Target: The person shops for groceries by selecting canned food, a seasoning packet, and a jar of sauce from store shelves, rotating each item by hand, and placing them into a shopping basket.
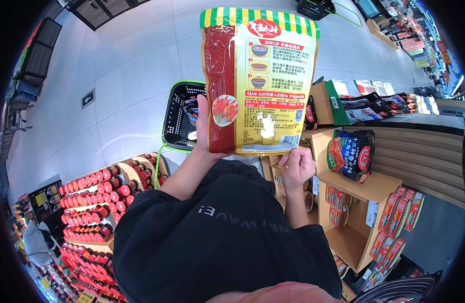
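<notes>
A large red and yellow food packet [270, 91] with a green and yellow striped top is held up, its printed back facing me. My left hand [201, 123] grips its left edge, with the fingers hidden behind it. At the bottom right corner, my right hand [296, 164] pinches the packet between thumb and fingers. Behind the packet, a black shopping basket [179, 108] with a green rim stands on the floor, with some packages [191, 113] inside.
Shelves of red-lidded jars [93, 202] stand at the left. On the right, a wooden shelf [379, 184] holds a dark blue packet [351, 154], with red boxes [394, 214] beside it. Another black basket [313, 9] is at the top.
</notes>
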